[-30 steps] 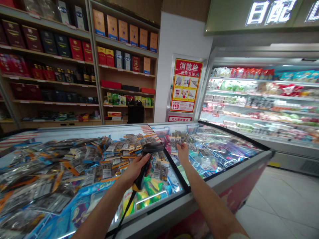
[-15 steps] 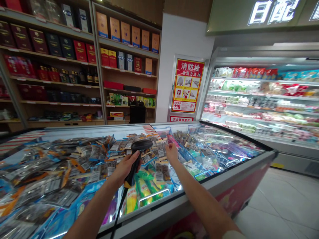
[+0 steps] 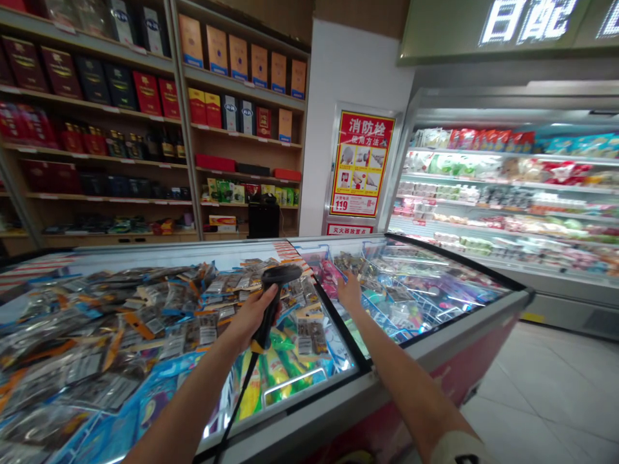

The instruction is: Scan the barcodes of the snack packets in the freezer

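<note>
My left hand [image 3: 258, 316] is wrapped around the grip of a black barcode scanner [image 3: 280, 275]. Its cable hangs down toward the freezer's front edge. The scanner is over a chest freezer [image 3: 309, 403] full of packets. Below and right of it lies a clear packet with dark contents [image 3: 311, 332], on top of green and yellow bags [image 3: 283, 364]. My right hand [image 3: 349, 291] reaches over the freezer's right part, its fingers partly spread, just right of a pink package [image 3: 330, 278]. Whether the fingertips touch that package is hard to see.
Many flat packets [image 3: 164, 309] fill the freezer's left side. Blue wire baskets [image 3: 387, 316] sit in the right side, behind a black-edged glass lid [image 3: 345, 332]. Shelves of boxed goods [image 3: 239, 58] stand behind. A lit refrigerated display [image 3: 507, 187] is at right.
My right hand has moved slightly right and away from the pink package it was holding, which now lies in the freezer. My left hand with the scanner has shifted a little to the right.
</note>
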### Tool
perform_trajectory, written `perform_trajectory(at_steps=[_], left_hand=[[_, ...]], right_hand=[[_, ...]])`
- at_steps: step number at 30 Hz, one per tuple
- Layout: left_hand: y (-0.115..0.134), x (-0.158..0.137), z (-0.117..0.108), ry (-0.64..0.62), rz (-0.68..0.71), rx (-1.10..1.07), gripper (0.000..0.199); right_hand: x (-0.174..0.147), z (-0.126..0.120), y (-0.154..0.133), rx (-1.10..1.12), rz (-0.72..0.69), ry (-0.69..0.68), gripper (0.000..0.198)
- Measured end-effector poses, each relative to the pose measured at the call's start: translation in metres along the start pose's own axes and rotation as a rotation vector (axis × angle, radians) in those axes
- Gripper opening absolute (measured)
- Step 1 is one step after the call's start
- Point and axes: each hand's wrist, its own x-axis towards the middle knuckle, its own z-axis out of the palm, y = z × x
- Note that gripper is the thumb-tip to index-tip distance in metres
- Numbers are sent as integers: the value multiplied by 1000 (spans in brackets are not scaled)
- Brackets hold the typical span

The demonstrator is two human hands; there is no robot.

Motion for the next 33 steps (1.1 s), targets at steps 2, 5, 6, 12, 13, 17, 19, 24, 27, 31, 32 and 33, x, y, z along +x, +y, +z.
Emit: perform_trajectory(at_steps=[2,5,6,12,13,17,19,24,27,31,32,33], left_hand=[[0,3,4,-9,10,-10,42],[-3,6,8,-24,14,-21,41],[-4,7,9,-29,9,-14,42],[-7,7,10,-46,0,23,42],[-7,6,10,-47,-2,28,43],[-6,3,10,-37,-12,29,44],[-6,1,9,-43,-10,22,44],[-6,-2,6,-36,-2,9,43],[-5,-4,7,-42,0,-2,43],[-5,-6,6,-23,5,-13,43],[-5,-6,6,-24,5,-18,42],[-5,-6,5,-30,6,-22,42]], right_hand=[[13,-17,20,-203,39,-3,39],[26,-35,45,-449,28,-89,39],[29,-39,52,-494,21,-128,38],[23,-39,59,-599,-61,-283,32],[21,-38,56,-598,-87,-288,31],[18,-34,46,-547,-90,-207,26],[20,-35,46,-503,12,-170,30],[28,-35,56,-297,152,-282,36],[28,-33,56,-109,154,-216,27],[25,-28,47,65,194,-92,23],[25,-27,45,133,213,-63,23],[25,-26,44,198,231,-36,22]])
